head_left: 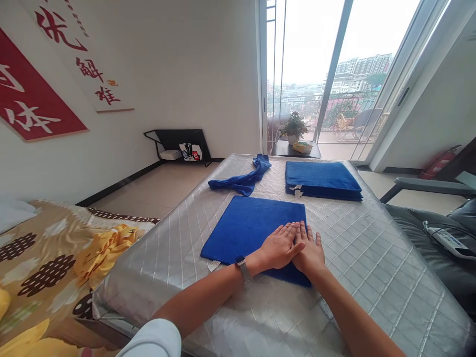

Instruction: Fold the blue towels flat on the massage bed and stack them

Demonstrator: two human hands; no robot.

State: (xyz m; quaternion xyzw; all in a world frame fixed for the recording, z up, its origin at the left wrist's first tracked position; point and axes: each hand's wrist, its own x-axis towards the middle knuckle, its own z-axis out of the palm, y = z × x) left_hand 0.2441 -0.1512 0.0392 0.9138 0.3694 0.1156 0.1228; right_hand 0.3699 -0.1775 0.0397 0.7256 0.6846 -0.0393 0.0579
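Note:
A blue towel (243, 225) lies flat on the silver quilted mattress (357, 258), with a white tag at its near left corner. My left hand (279, 246), with a watch on the wrist, rests palm down on the towel's right part, fingers stretched out. Beside it my right hand (310, 252) lies flat along the towel's right edge; the two hands touch, the left fingers partly over the right hand. Beyond them at the right sits a neat stack of blue towels (322, 176) with white tags. A crumpled, twisted blue towel (243, 182) lies at the far left.
A bed with a patterned cover (48, 248) and yellow cloth (107, 248) stands at the left. On the right is a dark armchair (416, 233) holding a power strip (448, 240). Behind the mattress, a chair (277, 148) bears a potted plant (293, 126) by the sliding glass door.

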